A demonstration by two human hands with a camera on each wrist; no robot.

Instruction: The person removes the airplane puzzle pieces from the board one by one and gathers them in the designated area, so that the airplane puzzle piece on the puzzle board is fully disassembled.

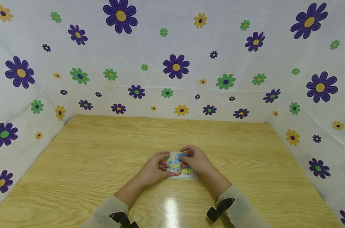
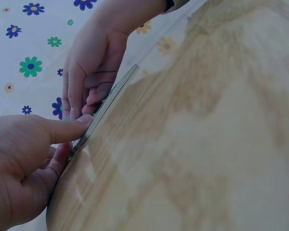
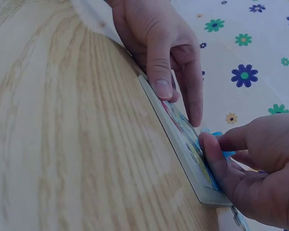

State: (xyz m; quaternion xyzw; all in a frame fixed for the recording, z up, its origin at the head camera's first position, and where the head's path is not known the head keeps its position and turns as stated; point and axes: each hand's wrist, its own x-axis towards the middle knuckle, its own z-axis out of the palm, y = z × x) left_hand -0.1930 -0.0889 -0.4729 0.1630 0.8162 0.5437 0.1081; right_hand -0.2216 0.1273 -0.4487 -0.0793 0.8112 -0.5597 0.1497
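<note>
A small jigsaw puzzle (image 1: 176, 174) in a pale frame lies on the wooden table, with blue, yellow and red printed pieces. My left hand (image 1: 155, 167) grips its left side, thumb (image 2: 74, 130) on the near rim and fingers along the far part. Over the upper right of the puzzle, my right hand (image 1: 199, 161) pinches a small blue puzzle piece (image 3: 229, 154) between thumb and fingers. The right wrist view shows the puzzle's frame (image 3: 171, 144) edge-on, with that piece close above its surface. Part of the picture is hidden beneath the right fingers.
The wood-grain table (image 1: 104, 152) stretches out on all sides of the puzzle. A white cloth (image 1: 149, 47) printed with purple, green and yellow flowers stands at the back and both sides. Black straps (image 1: 221, 209) circle both sleeves.
</note>
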